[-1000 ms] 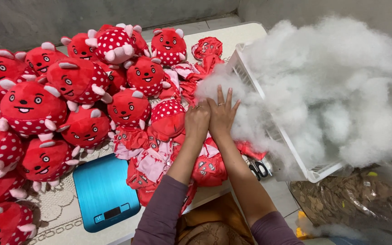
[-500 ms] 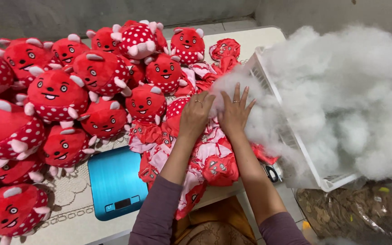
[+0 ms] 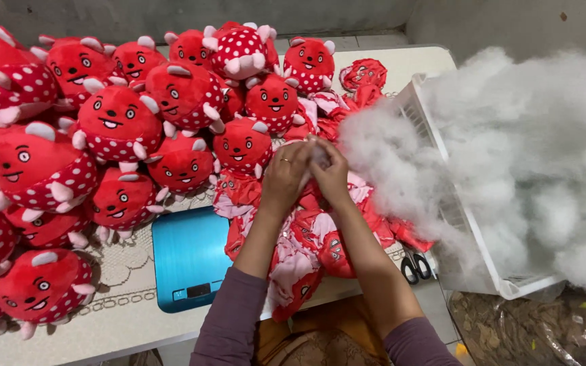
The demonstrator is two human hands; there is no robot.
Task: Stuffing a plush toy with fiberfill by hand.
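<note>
Both hands meet over the flat toy skins (image 3: 306, 237): left hand (image 3: 285, 177) and right hand (image 3: 330, 177) fingers pinch one white stuffing tuft (image 3: 315, 156). The stuffing crate (image 3: 503, 288) sits hard right, within reach; the blue scale (image 3: 191, 261) sits just left of the skins.

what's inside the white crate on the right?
The white crate is heaped with fluffy white stuffing, spilling over its left rim toward both hands. Its floor and anything beneath the stuffing are covered, so unseen.

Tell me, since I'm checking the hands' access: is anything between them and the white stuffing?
Nothing visible. The left hand and right hand already pinch a tuft of white stuffing together, above the unstuffed red skins; the big fluff pile lies just right.
</note>
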